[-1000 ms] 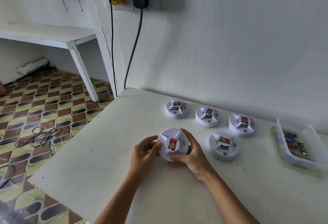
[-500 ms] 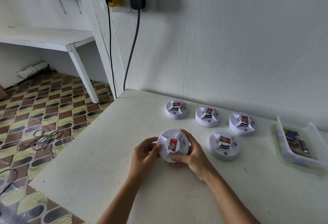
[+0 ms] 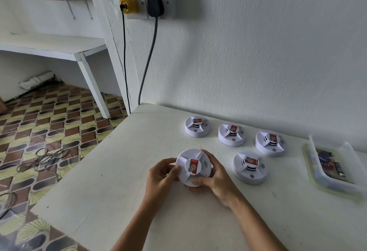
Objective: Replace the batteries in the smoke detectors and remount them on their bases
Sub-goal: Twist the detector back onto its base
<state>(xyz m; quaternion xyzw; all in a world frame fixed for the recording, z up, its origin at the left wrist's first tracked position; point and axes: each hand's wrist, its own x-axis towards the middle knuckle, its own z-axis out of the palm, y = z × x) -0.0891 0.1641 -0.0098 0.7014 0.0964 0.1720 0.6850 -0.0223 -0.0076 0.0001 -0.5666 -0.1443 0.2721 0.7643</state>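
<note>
From the head view, little differs from a moment ago: the left hand (image 3: 161, 173) and right hand (image 3: 215, 179) keep their curled grip on the smoke detector (image 3: 193, 166) above the bench (image 3: 119, 201). Right of the grip sit four more detectors (image 3: 249, 168) and a battery tray (image 3: 325, 173).

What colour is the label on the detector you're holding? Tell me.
Red and white, on the held white detector; head view.
</note>
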